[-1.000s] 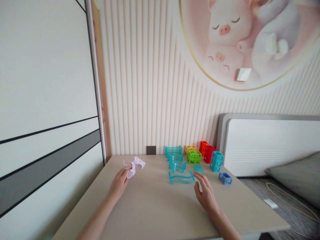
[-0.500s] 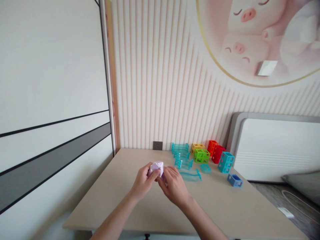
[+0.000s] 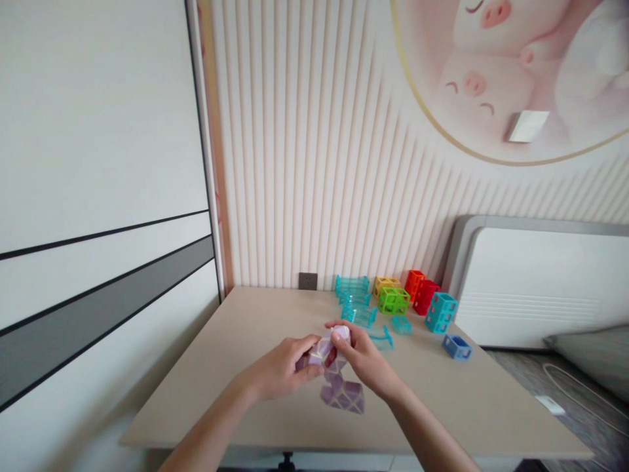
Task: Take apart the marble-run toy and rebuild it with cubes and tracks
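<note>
A lilac snake puzzle (image 3: 343, 395) made of wedge-shaped segments with pale edges is held above the table. Its lower end hangs bent beneath my hands. My left hand (image 3: 289, 367) grips one stretch of it between thumb and fingers. Around the upper end, my right hand (image 3: 362, 357) is closed, its thumb pressed on a segment. Fingers hide parts of the puzzle in both grips.
Teal transparent pieces (image 3: 361, 316) lie along the back of the table (image 3: 206, 393). Right of them stand green (image 3: 394, 301), yellow, orange, red and turquoise (image 3: 441, 312) open-frame blocks. A blue frame piece (image 3: 457, 347) sits near the right edge.
The puzzle was bunched up between my hands; now it is opened out, with a section hanging down. My hands have shifted slightly right, and my right hand has moved to its upper end.
</note>
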Available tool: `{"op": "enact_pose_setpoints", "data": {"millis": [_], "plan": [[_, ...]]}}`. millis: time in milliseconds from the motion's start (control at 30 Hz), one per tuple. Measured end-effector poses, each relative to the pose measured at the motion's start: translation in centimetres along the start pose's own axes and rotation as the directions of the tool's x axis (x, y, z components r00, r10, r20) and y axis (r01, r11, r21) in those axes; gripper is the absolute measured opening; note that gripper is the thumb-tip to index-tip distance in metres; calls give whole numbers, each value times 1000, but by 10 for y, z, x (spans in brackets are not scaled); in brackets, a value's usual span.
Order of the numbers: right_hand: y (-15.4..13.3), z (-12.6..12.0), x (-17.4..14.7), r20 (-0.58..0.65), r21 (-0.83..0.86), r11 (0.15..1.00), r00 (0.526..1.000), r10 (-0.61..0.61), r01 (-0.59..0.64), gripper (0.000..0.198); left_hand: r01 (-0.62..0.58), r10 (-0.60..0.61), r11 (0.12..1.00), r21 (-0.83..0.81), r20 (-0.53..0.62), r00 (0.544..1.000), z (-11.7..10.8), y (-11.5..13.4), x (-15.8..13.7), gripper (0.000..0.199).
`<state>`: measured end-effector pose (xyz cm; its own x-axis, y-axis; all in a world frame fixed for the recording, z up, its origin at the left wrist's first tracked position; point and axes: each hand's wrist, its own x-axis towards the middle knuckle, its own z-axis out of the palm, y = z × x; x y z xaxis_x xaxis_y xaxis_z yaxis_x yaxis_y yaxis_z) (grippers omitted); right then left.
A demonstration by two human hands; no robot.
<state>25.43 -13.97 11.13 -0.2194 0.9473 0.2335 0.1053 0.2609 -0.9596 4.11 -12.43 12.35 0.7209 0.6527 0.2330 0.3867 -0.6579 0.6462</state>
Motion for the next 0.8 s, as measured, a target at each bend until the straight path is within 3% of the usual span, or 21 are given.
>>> {"op": "enact_pose_setpoints", "data": {"millis": [100, 200, 333, 400, 467, 533, 667, 800], "plan": [[-2, -6, -5, 25, -68, 998, 1000, -3, 5, 53, -17, 17, 975, 223, 1, 1000, -3, 3, -2, 21], [-12, -12, -12, 46, -251, 968, 999, -3, 14, 39, -82, 70, 905, 418, 43, 997, -5, 2, -5, 27], [-31, -19, -22, 105, -620, 782, 994, 1, 65, 23, -142, 121, 674, 725, 80, 989, -8, 2, -8, 21], [-38, -19, -25, 108, -716, 692, 994, -25, 95, 27, -151, 158, 567, 809, 73, 985, -9, 3, -10, 13], [-40, -18, -27, 127, -743, 662, 992, -13, 103, 23, -139, 189, 503, 853, 48, 981, -8, 7, -11, 11], [-39, -14, -27, 160, -722, 686, 986, 41, 89, 25, -123, 187, 473, 873, 37, 982, -8, 13, -11, 16], [-35, -8, -27, 164, -559, 827, 970, 181, -60, 50, -127, 164, 467, 875, 56, 985, -10, 25, -11, 18], [-40, -8, -31, 217, -388, 918, 961, 170, -74, 46, -125, 173, 477, 870, 46, 984, -14, 28, -12, 14]]}}
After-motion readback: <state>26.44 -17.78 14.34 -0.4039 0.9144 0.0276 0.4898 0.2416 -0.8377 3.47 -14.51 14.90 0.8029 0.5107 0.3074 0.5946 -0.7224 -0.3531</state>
